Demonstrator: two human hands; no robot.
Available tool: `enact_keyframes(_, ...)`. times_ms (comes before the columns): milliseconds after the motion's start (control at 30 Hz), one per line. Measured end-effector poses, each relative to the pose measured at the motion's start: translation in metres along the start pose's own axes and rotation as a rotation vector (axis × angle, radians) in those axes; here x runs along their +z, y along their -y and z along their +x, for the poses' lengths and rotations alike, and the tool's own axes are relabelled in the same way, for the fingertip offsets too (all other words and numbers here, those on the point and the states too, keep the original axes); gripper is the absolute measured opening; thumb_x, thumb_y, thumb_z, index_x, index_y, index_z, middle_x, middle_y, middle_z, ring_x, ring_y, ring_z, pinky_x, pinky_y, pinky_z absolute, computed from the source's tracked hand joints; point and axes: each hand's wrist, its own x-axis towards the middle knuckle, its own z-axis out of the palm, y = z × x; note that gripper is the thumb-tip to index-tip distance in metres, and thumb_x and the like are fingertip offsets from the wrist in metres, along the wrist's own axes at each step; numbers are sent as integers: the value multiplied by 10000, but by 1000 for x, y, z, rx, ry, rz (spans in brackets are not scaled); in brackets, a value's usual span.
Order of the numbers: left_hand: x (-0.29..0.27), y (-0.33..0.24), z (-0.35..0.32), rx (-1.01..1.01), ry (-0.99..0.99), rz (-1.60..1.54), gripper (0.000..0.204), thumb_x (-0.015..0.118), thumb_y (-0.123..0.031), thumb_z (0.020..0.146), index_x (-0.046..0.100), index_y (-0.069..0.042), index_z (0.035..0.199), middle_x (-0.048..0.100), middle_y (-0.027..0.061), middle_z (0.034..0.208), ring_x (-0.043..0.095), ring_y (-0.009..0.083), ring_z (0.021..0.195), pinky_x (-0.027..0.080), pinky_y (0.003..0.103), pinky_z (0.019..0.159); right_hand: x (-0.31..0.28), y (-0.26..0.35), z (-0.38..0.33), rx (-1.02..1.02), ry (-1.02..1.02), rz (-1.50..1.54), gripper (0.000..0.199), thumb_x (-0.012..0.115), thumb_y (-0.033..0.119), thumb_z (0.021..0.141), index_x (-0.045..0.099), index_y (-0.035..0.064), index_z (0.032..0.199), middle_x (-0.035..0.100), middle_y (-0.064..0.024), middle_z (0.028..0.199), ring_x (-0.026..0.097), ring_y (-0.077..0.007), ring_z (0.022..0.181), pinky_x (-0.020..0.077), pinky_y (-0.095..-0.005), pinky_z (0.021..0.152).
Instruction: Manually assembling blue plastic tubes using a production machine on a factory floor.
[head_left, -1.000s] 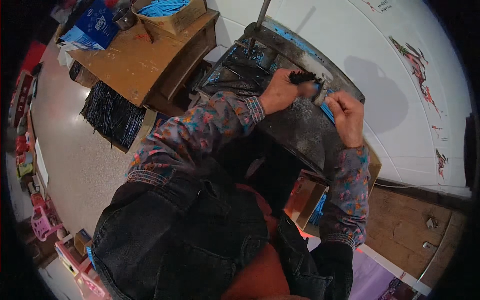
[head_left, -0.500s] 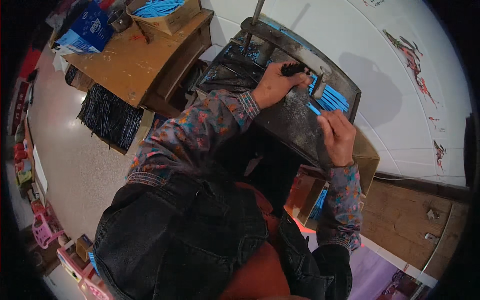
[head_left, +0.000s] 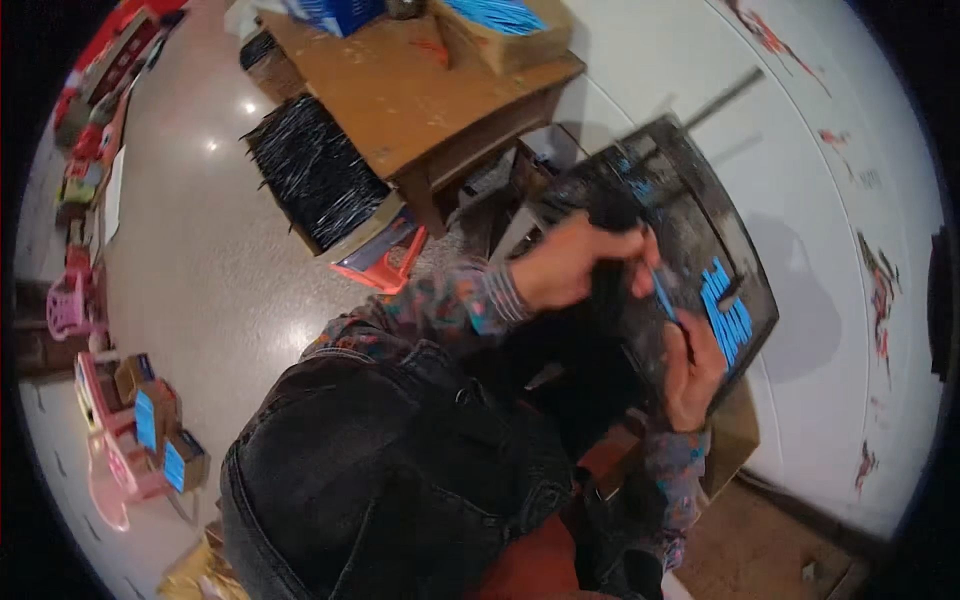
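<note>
Brown wooden worktop (head_left: 345, 75) up left, w/ a cardboard box (head_left: 545, 50) of blue strips on it; view has swung since 0.5 s ago, so both sit further R in frame now. Dark worktop (head_left: 690, 232) by the wall is where the hands are. Bundle of black strips (head_left: 318, 175) in a box on the floor side, apart from the hands.

L hand (head_left: 575, 262): fingers pinching, approx. at upper end of a blue strip; motion blur, so exact grip unclear. Dark clump (head_left: 612, 205) just beside it; can't tell if held. R hand (head_left: 692, 365): thumb + fingers grasping the lower end of same strip.

Batch of blue strips (head_left: 725, 312) lies on dark worktop, beyond R hand, metal piece (head_left: 731, 293) across it. Both hands were at the batch 1 s ago; now they're off it, nearer the body.

Single blue strip (head_left: 663, 293): had a free tip in R hand 0.5 s ago, now spans btwn both hands. Means work is prob. on this one pc, w/ batch left in place.
</note>
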Motion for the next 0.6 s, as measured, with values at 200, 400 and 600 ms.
enact_keyframes(200,-61,-127,-19,454,-230,18,164,485,-106,918,508,-10,1049,580,113,978,598,202,796,514,341,765,-32,-9,-14,338,-42,37,173,583,98,862,629,-16,984,601,-59,781,499,-148,656,420,-279,604)
enact_keyframes(400,-103,-247,62,701,-227,7,241,598,-192,891,557,-7,1040,613,120,900,620,263,806,511,380,755,-24,-27,-26,308,6,-50,169,571,121,875,638,-9,959,612,-74,781,520,-168,667,427,-303,613)
enact_keyframes(600,-88,-257,103,748,-360,307,145,528,-134,913,583,-5,951,617,111,826,616,212,728,510,302,708,-30,-26,-23,193,-3,-109,148,591,102,844,643,-7,930,618,-89,796,541,-215,681,439,-327,653)
